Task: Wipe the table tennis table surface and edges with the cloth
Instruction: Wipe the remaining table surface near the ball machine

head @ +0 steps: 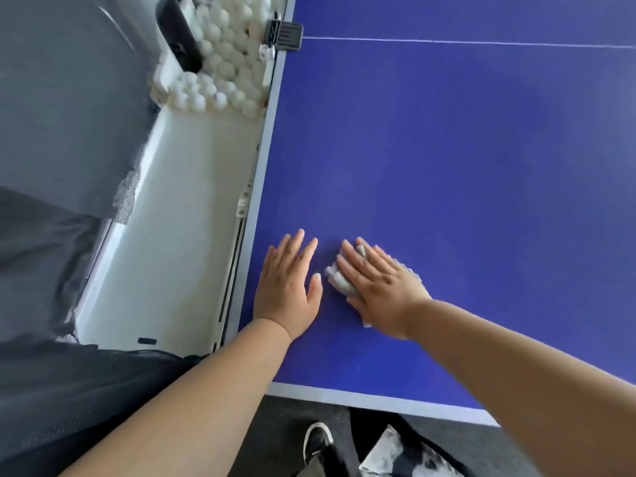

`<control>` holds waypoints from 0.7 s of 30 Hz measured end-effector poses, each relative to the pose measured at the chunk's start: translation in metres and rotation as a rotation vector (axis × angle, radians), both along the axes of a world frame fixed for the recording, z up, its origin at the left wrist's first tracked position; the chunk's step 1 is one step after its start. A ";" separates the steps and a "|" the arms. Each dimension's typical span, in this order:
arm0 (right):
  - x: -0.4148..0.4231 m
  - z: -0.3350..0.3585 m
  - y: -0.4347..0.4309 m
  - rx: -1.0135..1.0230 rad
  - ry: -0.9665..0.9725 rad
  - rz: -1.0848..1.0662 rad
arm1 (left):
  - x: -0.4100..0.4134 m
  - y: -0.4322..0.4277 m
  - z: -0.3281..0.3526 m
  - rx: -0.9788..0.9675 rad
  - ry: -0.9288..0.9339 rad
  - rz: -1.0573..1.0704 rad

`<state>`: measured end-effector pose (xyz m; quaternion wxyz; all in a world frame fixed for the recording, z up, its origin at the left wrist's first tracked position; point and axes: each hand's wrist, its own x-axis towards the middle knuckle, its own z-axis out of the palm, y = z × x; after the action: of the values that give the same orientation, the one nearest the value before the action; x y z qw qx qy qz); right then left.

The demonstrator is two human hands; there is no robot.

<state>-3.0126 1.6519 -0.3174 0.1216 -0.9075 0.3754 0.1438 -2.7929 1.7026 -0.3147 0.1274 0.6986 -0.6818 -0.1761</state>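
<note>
The blue table tennis table (447, 166) fills the right of the head view, with a white line along its left edge and near edge. A small grey cloth (340, 282) lies bunched on the blue surface close to the near left corner. My right hand (378, 287) lies flat on top of it, fingers straight, pressing it down; most of the cloth is hidden under the palm. My left hand (287, 287) rests flat on the bare surface just left of the cloth, fingers spread, a little inside the left edge.
A white trough (165, 242) runs along the table's left side, with a heap of several white balls (220, 70) at its far end. A black net clamp (284, 36) grips the table edge at the top. Dark netting hangs at left. A shoe (316, 442) stands on grey floor below.
</note>
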 end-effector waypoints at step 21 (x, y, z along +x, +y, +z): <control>0.020 -0.005 -0.191 -0.046 -0.034 -0.368 | 0.024 -0.101 -0.023 0.043 -0.171 0.035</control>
<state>-2.9931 1.4614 -0.3225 0.1316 -0.8284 0.5361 0.0950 -2.7691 1.6020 -0.3372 0.0569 0.7255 -0.6738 -0.1282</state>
